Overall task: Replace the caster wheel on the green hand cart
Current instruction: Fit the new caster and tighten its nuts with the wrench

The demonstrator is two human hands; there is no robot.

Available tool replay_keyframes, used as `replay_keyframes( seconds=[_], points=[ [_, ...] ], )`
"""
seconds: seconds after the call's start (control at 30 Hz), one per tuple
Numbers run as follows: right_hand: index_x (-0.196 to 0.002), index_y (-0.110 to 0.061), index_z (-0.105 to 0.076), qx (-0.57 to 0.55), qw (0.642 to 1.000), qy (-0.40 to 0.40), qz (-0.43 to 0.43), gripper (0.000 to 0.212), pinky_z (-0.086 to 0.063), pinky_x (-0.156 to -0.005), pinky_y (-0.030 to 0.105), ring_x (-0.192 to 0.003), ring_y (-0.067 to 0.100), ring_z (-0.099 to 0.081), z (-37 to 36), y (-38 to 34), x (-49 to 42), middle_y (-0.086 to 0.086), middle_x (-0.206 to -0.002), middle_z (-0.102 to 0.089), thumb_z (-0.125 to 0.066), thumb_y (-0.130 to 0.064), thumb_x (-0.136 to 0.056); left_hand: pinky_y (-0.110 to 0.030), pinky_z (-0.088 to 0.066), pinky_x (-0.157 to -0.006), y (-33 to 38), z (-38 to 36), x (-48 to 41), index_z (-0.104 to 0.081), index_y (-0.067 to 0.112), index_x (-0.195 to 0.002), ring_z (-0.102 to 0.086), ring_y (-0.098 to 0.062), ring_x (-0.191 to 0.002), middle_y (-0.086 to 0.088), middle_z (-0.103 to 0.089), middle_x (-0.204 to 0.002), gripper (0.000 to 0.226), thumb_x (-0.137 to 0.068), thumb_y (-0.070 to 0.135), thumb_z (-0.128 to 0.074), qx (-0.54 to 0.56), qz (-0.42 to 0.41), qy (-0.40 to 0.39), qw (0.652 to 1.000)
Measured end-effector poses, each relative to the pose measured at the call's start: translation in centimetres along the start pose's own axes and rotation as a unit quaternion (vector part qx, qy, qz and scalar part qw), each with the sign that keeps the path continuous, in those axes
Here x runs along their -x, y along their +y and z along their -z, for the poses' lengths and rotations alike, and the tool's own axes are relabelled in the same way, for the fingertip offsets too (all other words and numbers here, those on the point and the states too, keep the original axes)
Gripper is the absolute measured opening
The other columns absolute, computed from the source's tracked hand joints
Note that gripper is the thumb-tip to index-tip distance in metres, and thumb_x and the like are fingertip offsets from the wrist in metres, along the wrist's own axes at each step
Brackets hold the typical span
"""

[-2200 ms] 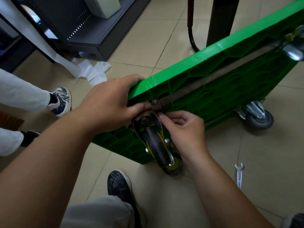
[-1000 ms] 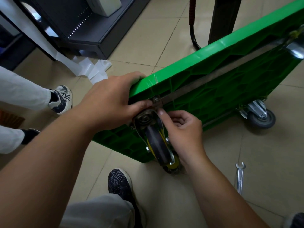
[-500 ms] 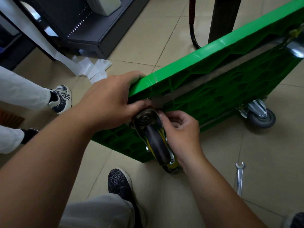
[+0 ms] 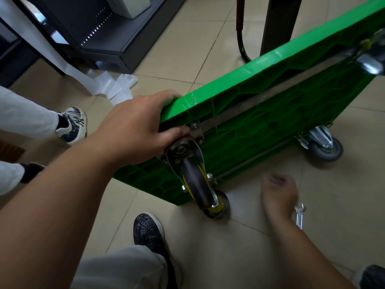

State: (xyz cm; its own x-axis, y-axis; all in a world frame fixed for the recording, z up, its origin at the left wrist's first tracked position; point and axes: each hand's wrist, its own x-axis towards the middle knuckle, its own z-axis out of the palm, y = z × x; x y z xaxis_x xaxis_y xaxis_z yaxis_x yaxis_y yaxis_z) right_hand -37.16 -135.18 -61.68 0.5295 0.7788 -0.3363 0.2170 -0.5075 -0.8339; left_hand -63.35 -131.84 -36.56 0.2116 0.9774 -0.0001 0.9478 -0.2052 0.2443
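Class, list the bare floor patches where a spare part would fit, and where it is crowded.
Free: tiles between grey caster and wrench; tiles between green cart and black shelf. Crowded: around yellow-hubbed caster, right hand, dark shoe.

This looks to me like a shop's back room or a stockroom, not a home. My left grip holds a green hand cart over a beige tiled floor. Up and left of the grip, a dark metal shelf unit carries a white machine. A long white paper strip trails onto the floor beside it.
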Motion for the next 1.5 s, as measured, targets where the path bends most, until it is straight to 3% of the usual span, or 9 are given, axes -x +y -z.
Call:
replay_keyframes(
  seconds=[0.1, 0.2, 0.67, 0.9, 1.03, 1.1, 1.2, 1.33, 1.5],
  points=[
    [-0.128, -0.004, -0.055, 0.217, 0.959, 0.036, -0.177, 0.068, -0.046, -0.098, 0.051, -0.118, 0.045, -0.055, 5.1, 10.7, -1.1, 0.027, -0.126, -0.058, -0.086, -0.031, -0.074, -0.039, -0.051, -0.067, -0.1, -0.1, 0.0, -0.057, 0.036, -0.129, -0.061, -0.011, -0.072, 0.013, -0.063, -0.083, 0.044, -0.090, 0.053, -0.068, 0.003, 0.000, 0.003, 1.000],
    [-0.134, -0.002, -0.049, 0.297, 0.915, -0.019, -0.273, 0.084, -0.043, -0.101, 0.052, -0.122, 0.047, -0.050, 8.2, 16.7, -0.2, 0.031, -0.130, -0.052, -0.088, -0.037, -0.068, -0.042, -0.052, -0.069, -0.1, -0.1, 0.0, -0.056, 0.036, -0.128, -0.063, -0.019, -0.077, 0.009, -0.067, -0.089, 0.045, -0.089, 0.057, -0.064, 0.007, 0.004, -0.001, 1.000],
    [-0.111, 0.010, -0.048, 0.318, 0.938, -0.086, -0.106, 0.047, -0.049, -0.090, 0.053, -0.107, 0.050, -0.058, 5.4, 15.0, -3.5, 0.035, -0.112, -0.056, -0.079, -0.008, -0.081, -0.044, -0.054, -0.067, 0.0, -0.1, 0.2, -0.056, 0.035, -0.131, -0.063, -0.020, -0.072, 0.002, -0.069, -0.089, 0.052, -0.087, 0.063, -0.060, 0.003, 0.011, 0.002, 1.000],
    [-0.093, 0.013, -0.063, 0.280, 0.945, -0.091, -0.140, 0.016, -0.053, -0.078, 0.045, -0.085, 0.045, -0.067, 5.0, 16.7, -4.0, 0.030, -0.087, -0.067, -0.065, 0.000, -0.085, -0.046, -0.056, -0.067, -0.2, -0.2, 0.1, -0.054, 0.037, -0.130, -0.064, -0.016, -0.072, 0.006, -0.068, -0.089, 0.055, -0.083, 0.064, -0.057, 0.001, 0.003, -0.004, 1.000],
    [-0.080, -0.002, -0.068, 0.257, 0.950, -0.179, -0.003, 0.016, -0.043, -0.070, 0.039, -0.080, 0.038, -0.063, 4.6, 15.0, -3.7, 0.030, -0.091, -0.064, -0.060, 0.002, -0.093, -0.033, -0.045, -0.059, -0.3, -0.4, 0.0, -0.056, 0.036, -0.128, -0.056, -0.009, -0.065, 0.013, -0.060, -0.075, 0.048, -0.088, 0.062, -0.059, -0.013, 0.000, 0.014, 1.000],
    [-0.069, -0.022, -0.056, 0.255, 0.913, -0.302, 0.099, 0.031, -0.039, -0.068, 0.037, -0.076, 0.030, -0.056, 4.9, 11.1, -4.2, 0.018, -0.084, -0.057, -0.053, -0.007, -0.096, -0.031, -0.036, -0.058, -0.2, -0.4, 0.0, -0.056, 0.037, -0.126, -0.054, -0.012, -0.066, 0.015, -0.054, -0.073, 0.045, -0.087, 0.058, -0.063, -0.014, -0.005, 0.017, 1.000],
    [-0.078, -0.026, -0.050, 0.378, 0.788, -0.407, 0.264, 0.024, -0.044, -0.075, 0.038, -0.081, 0.025, -0.057, 5.6, 2.2, -5.8, 0.003, -0.087, -0.057, -0.049, -0.024, -0.102, -0.035, -0.039, -0.067, 0.1, -0.5, 0.0, -0.056, 0.036, -0.128, -0.064, -0.028, -0.087, 0.005, -0.066, -0.092, 0.045, -0.088, 0.053, -0.067, -0.012, -0.004, 0.014, 1.000],
    [-0.092, -0.025, -0.063, 0.469, 0.608, -0.305, 0.563, 0.029, -0.051, -0.061, 0.033, -0.074, 0.022, -0.066, 7.6, -10.0, -4.9, -0.003, -0.086, -0.068, -0.045, -0.045, -0.101, -0.040, -0.049, -0.077, 0.3, -0.4, 0.4, -0.054, 0.035, -0.131, -0.065, -0.032, -0.097, -0.001, -0.071, -0.105, 0.045, -0.091, 0.052, -0.066, -0.019, -0.003, 0.011, 1.000],
    [-0.086, -0.020, -0.062, 0.381, 0.520, -0.216, 0.733, 0.034, -0.040, -0.044, 0.031, -0.053, 0.025, -0.055, 8.9, -19.5, -1.4, -0.001, -0.076, -0.059, -0.041, -0.042, -0.101, -0.037, -0.043, -0.071, 0.4, -0.3, 0.4, -0.054, 0.035, -0.131, -0.065, -0.030, -0.094, 0.001, -0.070, -0.103, 0.044, -0.092, 0.051, -0.067, -0.018, -0.004, 0.013, 1.000]
  ],
)
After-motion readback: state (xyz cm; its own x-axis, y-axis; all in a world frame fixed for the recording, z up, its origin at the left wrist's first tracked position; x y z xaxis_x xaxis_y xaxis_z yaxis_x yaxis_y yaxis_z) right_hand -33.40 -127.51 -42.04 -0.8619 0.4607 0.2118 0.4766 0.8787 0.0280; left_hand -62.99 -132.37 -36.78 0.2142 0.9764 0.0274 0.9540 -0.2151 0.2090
